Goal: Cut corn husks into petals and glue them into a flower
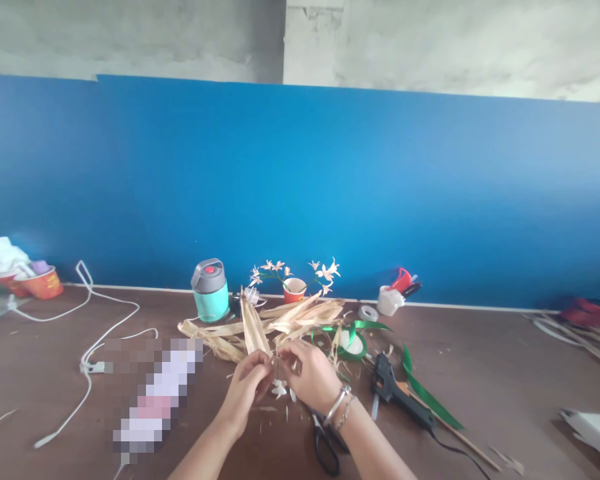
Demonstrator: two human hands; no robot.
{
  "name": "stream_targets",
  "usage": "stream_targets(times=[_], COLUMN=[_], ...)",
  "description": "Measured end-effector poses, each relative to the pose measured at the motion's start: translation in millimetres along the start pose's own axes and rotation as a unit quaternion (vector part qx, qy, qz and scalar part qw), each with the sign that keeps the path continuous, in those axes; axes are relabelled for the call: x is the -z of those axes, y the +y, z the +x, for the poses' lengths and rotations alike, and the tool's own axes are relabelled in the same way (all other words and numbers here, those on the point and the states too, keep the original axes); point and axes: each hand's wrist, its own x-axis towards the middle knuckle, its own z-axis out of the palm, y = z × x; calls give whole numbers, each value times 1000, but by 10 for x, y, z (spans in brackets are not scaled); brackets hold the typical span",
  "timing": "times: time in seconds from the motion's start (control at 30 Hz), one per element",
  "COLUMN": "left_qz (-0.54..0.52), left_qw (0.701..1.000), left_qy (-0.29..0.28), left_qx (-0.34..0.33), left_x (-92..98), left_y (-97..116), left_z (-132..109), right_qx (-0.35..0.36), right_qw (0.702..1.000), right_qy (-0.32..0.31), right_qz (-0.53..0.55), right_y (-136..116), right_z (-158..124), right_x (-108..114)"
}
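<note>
My left hand [249, 387] pinches the lower end of a dried corn husk [254, 323], whose pale, pointed leaf stands up above the fingers. Close beside it, my right hand [310, 375] has its fingertips closed at the husk's lower right edge, with a thin strip showing there. Small white petal-like pieces [279, 389] lie on the table just under both hands. Scissors with black handles [326, 448] lie partly beneath my right wrist. More dried husks [305, 313] are heaped behind the hands.
Behind the husks stand a paper cup [295, 291] with pale flowers [327, 270] and a teal flask [211, 300]. To the right lie a green ribbon roll [364, 347], a glue gun [403, 395] with its cord, and a stick. White cables [113, 327] cross the left.
</note>
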Motion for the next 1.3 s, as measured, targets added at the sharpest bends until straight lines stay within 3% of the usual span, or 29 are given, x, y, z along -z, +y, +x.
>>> stream_targets(times=[0.17, 0.43, 0.77, 0.97, 1.17, 1.3], left_qz=[7, 31, 29, 31, 36, 29], left_qw=[999, 994, 996, 996, 994, 992], left_qy=[-10, -83, -58, -47, -64, -75], left_qx=[30, 59, 65, 66, 83, 96], left_x=[-16, 2, -37, -57, -49, -36], left_y=[36, 6, 49, 79, 62, 44], left_z=[-12, -9, -28, -44, -43, -33], right_qx=[70, 89, 57, 3, -18, -24], right_qw=[994, 995, 997, 999, 996, 998], right_qy=[-6, -21, -29, -29, -46, -36], right_qz=[84, 33, 30, 40, 77, 43], right_y=[-20, -30, -54, -58, -60, -39], right_z=[6, -5, 7, 12, 2, -10], right_x=[-4, 9, 14, 21, 34, 31])
